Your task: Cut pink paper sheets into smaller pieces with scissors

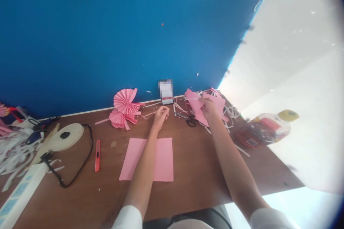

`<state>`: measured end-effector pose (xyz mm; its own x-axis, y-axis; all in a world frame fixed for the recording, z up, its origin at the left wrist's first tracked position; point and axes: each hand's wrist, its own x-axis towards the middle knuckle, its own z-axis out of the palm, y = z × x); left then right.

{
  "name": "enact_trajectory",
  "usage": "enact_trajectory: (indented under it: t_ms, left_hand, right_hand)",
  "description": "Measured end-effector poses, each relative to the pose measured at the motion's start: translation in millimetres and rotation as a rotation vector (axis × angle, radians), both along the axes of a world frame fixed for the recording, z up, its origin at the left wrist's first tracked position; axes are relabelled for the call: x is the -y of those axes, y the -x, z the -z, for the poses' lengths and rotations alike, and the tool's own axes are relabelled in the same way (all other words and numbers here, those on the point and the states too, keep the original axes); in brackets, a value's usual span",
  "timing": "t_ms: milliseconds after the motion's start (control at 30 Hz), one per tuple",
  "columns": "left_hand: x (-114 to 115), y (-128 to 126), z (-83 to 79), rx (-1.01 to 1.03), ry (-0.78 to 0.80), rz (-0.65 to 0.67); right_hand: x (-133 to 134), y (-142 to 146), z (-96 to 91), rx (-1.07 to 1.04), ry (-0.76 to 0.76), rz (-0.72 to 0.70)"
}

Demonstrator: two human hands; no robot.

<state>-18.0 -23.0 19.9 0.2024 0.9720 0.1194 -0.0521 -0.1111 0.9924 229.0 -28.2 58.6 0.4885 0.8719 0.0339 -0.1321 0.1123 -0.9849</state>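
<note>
My left hand (160,115) is stretched out over the brown table (193,171), its fingers curled into a loose fist with nothing visible in them. My right hand (209,109) reaches into a heap of pink paper pieces (197,105) at the far right and pinches one of them. Black scissors (189,118) lie between the two hands. A flat pink paper sheet (163,159) lies under my left forearm. Two folded pink paper fans (124,109) rest near the blue wall, left of my left hand.
An orange utility knife (97,155) lies left of the sheet. A tape roll (66,136), a black cable (80,164) and a white power strip (20,195) sit at the left with white paper scraps. A small box (166,93) stands by the wall. A clear plastic jar (264,128) lies at the right edge.
</note>
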Motion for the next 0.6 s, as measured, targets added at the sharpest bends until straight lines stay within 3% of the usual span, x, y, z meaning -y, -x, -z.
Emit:
enact_trajectory:
  t_ms: [100, 233, 400, 600]
  left_hand:
    - [1.4, 0.0, -2.9, -0.028, 0.019, 0.022]
    - [4.0, 1.3, -4.5, -0.061, 0.033, 0.058]
    - [4.3, 2.9, -1.6, 0.009, 0.030, -0.036]
    - [4.5, 0.8, -1.6, -0.066, -0.002, 0.021]
  right_hand:
    - [-3.4, -6.4, -2.4, -0.062, -0.100, -0.024]
    - [-2.4, -9.6, -10.5, 0.064, -0.133, 0.025]
    - [5.2, -6.3, -21.3, -0.018, -0.210, 0.038]
    - [22.5, 8.8, -50.4, 0.092, -0.341, 0.016]
